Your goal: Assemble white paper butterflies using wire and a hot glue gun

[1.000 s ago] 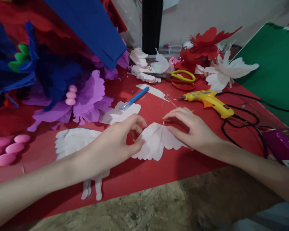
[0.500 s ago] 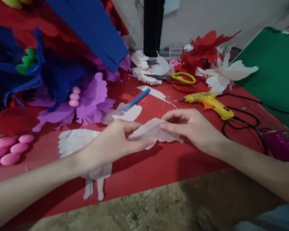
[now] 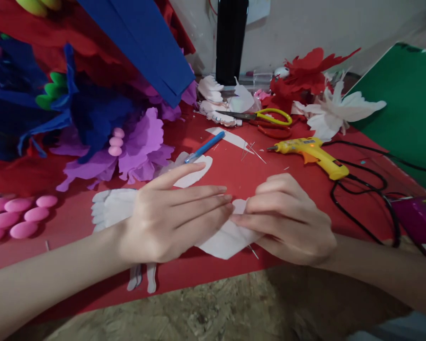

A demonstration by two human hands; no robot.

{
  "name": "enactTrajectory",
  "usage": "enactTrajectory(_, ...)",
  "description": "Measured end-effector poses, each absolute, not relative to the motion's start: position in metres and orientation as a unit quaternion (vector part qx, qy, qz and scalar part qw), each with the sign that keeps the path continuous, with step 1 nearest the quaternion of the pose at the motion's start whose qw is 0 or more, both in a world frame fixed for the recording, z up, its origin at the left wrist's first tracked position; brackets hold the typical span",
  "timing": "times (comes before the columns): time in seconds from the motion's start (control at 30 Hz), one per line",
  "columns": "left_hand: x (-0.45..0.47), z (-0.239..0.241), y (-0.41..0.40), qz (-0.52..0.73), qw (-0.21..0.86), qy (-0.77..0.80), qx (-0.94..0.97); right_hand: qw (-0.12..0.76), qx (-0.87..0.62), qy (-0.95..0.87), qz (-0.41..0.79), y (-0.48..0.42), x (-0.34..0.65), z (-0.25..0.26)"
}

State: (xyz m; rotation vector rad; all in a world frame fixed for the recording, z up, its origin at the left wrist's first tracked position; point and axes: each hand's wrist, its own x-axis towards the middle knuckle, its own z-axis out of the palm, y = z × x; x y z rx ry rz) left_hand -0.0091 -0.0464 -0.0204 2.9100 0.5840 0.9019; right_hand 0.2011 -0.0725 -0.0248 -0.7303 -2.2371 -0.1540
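A white petal-shaped piece (image 3: pixel 227 241), of paper or thin felt, lies on the red table sheet (image 3: pixel 213 279) between my hands. My left hand (image 3: pixel 170 218) rests over its left side, fingers stretched out flat and hiding part of it. The fingers of my right hand (image 3: pixel 291 222) are curled and pinch the piece at its right edge. A thin needle-like stick (image 3: pixel 253 251) pokes out below my right fingers. Beneath my left wrist lies a stack of white scalloped cut-outs (image 3: pixel 110 208), partly covered by my arm.
Beyond my hands are a blue pen (image 3: pixel 206 147) on white cut pieces, several thin pins (image 3: pixel 252 149), yellow-handled scissors (image 3: pixel 273 116) and a yellow glue gun (image 3: pixel 312 154) with a black cord. Purple paper flowers (image 3: pixel 142 142) and pink ovals (image 3: pixel 24 215) occupy the left.
My left hand has gone from pinching the white piece to lying flat over it. The piece is lower and flatter on the table. My right hand has moved nearer me, its fingers curled in.
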Motion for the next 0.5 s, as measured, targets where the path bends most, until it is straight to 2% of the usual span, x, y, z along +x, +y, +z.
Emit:
enactTrajectory(0.17, -0.007, -0.022, -0.046, 0.322, -0.015, 0.158, 0.933, 0.371, -0.269, -0.882, -0.113, -0.077, 0.201, -0.022)
enactTrajectory(0.33, -0.007, -0.028, -0.033, 0.387, -0.102, 0.075, 0.913, 0.352, -0.266, -0.889, -0.123, -0.086, 0.201, -0.014)
enactTrajectory(0.5, -0.011, -0.026, -0.026, 0.38, -0.119, 0.064, 0.915, 0.356, -0.288, -0.881, -0.118, -0.095, 0.199, -0.004)
